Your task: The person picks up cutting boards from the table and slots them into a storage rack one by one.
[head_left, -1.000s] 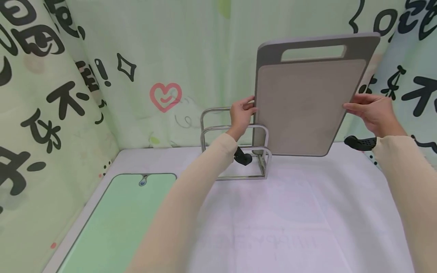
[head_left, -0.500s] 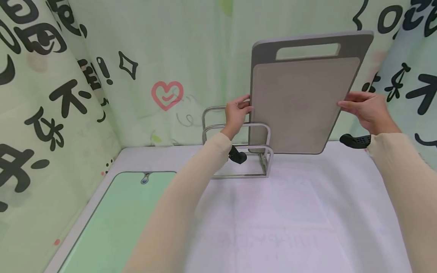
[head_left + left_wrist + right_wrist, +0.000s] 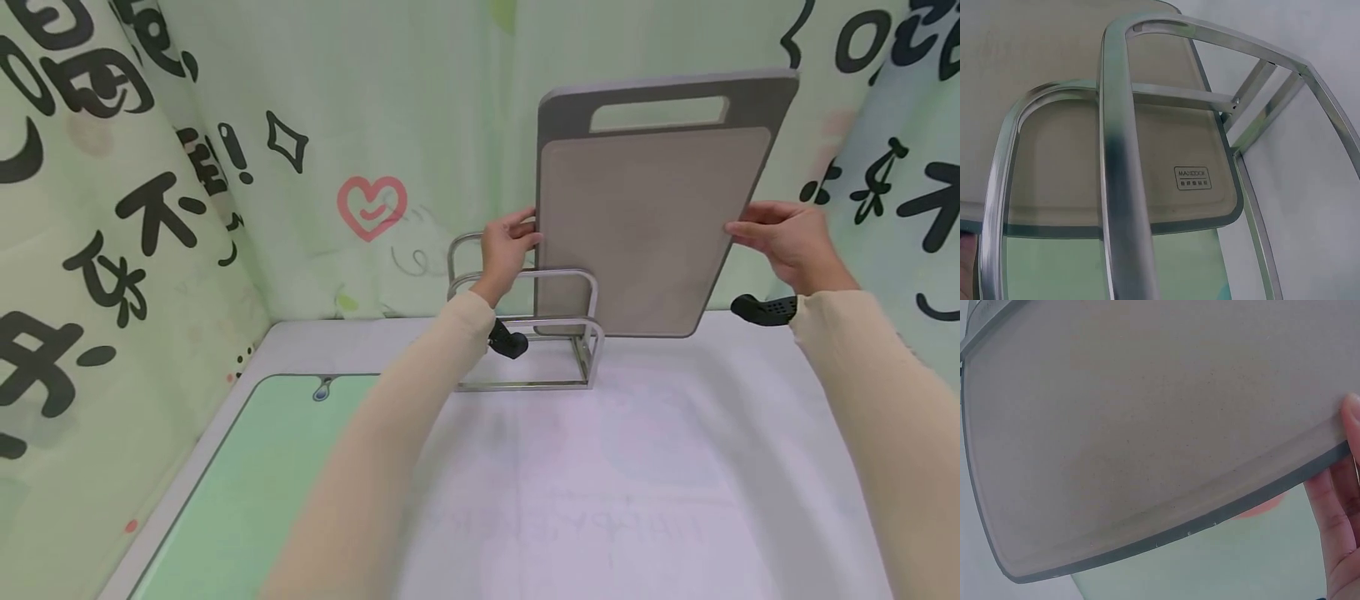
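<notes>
A grey-rimmed cutting board point(image 3: 652, 242) with a beige face and a slot handle at its top stands upright, leaning a little to the right. My left hand point(image 3: 506, 254) pinches its left edge; my right hand point(image 3: 783, 242) pinches the right edge, thumb on the near face. The board's lower left part is behind the middle loop of a metal rack point(image 3: 525, 386). In the left wrist view, rack loops cross in front of the board point(image 3: 1054, 169), whose corner bears a small printed mark. The right wrist view has my fingers point(image 3: 1335, 519) at the board's edge.
The rack stands on a white table point(image 3: 637, 483) near its back edge. A green mat or board with a dark border point(image 3: 262, 483) lies at the table's left. Light green curtains point(image 3: 420, 125) with black lettering hang behind and at both sides.
Both hands have moved slightly left with the cutting board, so more of it overlaps the rack. The rack stays in about the same place.
</notes>
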The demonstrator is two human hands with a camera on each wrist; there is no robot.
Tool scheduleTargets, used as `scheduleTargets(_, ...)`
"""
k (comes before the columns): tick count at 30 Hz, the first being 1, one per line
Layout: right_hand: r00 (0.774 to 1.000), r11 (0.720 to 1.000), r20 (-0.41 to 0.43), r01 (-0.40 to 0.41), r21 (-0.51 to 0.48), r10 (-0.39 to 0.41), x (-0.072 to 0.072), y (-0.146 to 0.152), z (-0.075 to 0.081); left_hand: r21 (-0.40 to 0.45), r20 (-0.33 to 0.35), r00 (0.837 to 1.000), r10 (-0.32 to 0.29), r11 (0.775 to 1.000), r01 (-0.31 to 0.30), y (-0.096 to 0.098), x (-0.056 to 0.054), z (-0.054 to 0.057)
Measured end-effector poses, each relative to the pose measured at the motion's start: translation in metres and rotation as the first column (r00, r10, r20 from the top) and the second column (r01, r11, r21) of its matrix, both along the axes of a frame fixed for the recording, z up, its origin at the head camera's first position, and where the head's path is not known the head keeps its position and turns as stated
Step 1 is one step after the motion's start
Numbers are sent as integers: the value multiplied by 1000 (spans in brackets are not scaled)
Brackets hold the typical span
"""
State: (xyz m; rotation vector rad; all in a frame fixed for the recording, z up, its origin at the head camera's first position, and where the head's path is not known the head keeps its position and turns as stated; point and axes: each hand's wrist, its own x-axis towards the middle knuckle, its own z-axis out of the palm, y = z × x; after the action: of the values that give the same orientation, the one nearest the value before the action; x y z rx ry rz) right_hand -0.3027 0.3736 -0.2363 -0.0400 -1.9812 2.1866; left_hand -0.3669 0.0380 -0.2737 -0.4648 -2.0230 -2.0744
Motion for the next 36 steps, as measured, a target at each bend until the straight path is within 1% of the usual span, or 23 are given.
scheduleTargets(4,1000,1000,-1,2,9,-2,-2,-5,-2,3,11,1000,-7,1000,7,-6,-1,-1)
scheduleTargets(12,1000,1000,4,-18,-18,18,-7,-16,-4,-20,19,1000,18,1000,-18,-18,-2,1)
scheduleTargets(17,1000,1000,17,-24,-2,24,-10,-22,-4,7,26,1000,10,1000,-10,-25,-3,0)
scheduleTargets(20,999,999,25,-34,-2,34,-11,-26,-3,18,16,1000,11,1000,-11,-30,-4,0)
scheduleTargets(25,999,999,29,-41,-13,41,-16,-35,-2,2,1,1000,30,1000,-30,-39,-5,0)
scheduleTargets(31,998,998,25,-59,-30,60,-20,-45,-2,-5,12,999,40,999,-39,-50,-8,-1)
scheduleTargets(36,997,997,10,-73,-41,73,-22,-52,-3,-15,2,998,56,998,-56,-57,-6,0)
